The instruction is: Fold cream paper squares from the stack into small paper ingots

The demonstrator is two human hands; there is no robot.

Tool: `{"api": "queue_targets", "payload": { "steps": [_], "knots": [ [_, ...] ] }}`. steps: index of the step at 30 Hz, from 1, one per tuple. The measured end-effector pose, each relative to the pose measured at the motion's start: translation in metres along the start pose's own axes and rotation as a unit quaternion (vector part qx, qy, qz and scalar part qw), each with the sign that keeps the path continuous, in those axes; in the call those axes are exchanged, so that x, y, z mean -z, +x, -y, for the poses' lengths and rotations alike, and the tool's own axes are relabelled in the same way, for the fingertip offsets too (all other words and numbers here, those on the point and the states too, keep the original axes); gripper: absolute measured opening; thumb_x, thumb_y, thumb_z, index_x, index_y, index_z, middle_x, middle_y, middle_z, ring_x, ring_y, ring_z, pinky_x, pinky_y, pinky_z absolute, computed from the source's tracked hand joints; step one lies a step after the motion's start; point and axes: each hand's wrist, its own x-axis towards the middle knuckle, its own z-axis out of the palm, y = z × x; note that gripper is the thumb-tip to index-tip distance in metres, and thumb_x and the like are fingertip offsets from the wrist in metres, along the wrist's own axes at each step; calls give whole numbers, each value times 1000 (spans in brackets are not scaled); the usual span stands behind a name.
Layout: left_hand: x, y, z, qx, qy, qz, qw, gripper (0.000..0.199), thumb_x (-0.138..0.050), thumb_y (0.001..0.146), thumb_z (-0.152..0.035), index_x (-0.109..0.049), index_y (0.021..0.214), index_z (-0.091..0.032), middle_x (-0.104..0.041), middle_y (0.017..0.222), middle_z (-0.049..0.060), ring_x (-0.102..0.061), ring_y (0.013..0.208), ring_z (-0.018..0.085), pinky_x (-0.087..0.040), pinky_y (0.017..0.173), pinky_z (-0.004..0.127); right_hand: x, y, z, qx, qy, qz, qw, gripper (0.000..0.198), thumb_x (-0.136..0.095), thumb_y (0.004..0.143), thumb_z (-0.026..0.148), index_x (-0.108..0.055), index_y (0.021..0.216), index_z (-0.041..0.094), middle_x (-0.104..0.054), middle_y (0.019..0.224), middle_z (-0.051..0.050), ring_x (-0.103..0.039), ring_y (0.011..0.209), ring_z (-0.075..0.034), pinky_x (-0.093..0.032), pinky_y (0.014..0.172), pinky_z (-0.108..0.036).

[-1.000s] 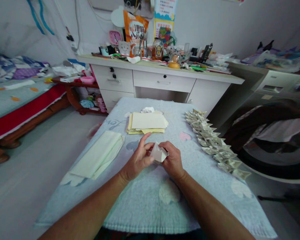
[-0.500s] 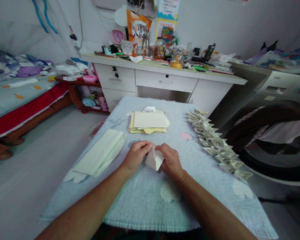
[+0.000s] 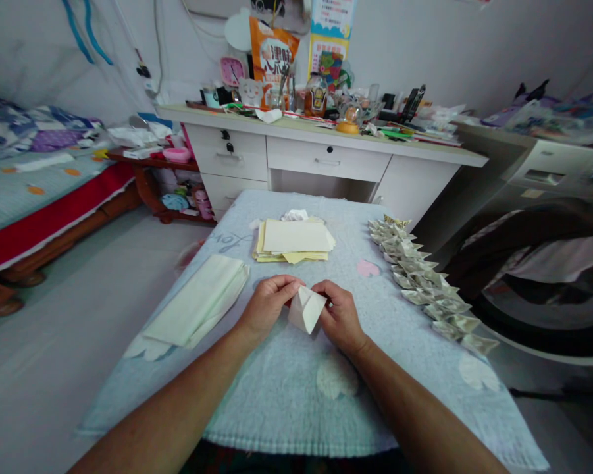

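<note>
Between my two hands is a small white piece of folded paper (image 3: 306, 311), its point turned down toward me and its creased layers facing up. My left hand (image 3: 270, 304) pinches its left edge between thumb and fingers. On the other side my right hand (image 3: 341, 316) grips the right corner, its fingertips partly hidden behind the paper. Beyond the hands lies a stack of cream and yellow paper sheets (image 3: 296, 237). A larger folded bundle of pale paper (image 3: 202, 299) rests to the left of my left hand.
Along the right side of the cloth-covered table (image 3: 276, 408) runs a row of folded paper boats (image 3: 424, 283). A crumpled white tissue (image 3: 295, 215) sits behind the stack. Farther back stands a cluttered white desk (image 3: 326, 155), with a washing machine (image 3: 538, 171) at right.
My right hand's fingers have shifted off the paper's top face to its right edge, so more of the folded paper shows. The left hand stays nearly still.
</note>
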Motion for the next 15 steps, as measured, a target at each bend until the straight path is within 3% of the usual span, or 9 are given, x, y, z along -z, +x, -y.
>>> {"api": "queue_targets", "payload": {
  "steps": [7,12,15],
  "knots": [
    [-1,-1,-5,9,-4,4,1000,22,-69,73,-34,-66,73,-12,-61,63,0,-52,58,11,-40,58,22,2,3,2,-14,51,-1,999,15,-50,77,12,-64,81,17,-61,71,1,-54,65,-11,-42,63,-22],
    [2,1,-4,-4,-3,-11,1000,23,-68,74,-35,-67,78,-12,-64,68,2,-55,63,12,-42,61,23,7,3,7,-24,104,31,994,24,-45,88,20,-68,94,19,-66,86,-3,-59,78,-14,-44,72,-25],
    [4,2,-4,-15,9,-17,1000,24,-67,75,-37,-68,79,-13,-64,69,1,-55,62,12,-42,60,22,9,1,6,-57,148,23,987,30,-41,90,25,-68,103,18,-65,83,-3,-57,72,-14,-44,66,-25]
  ]
}}
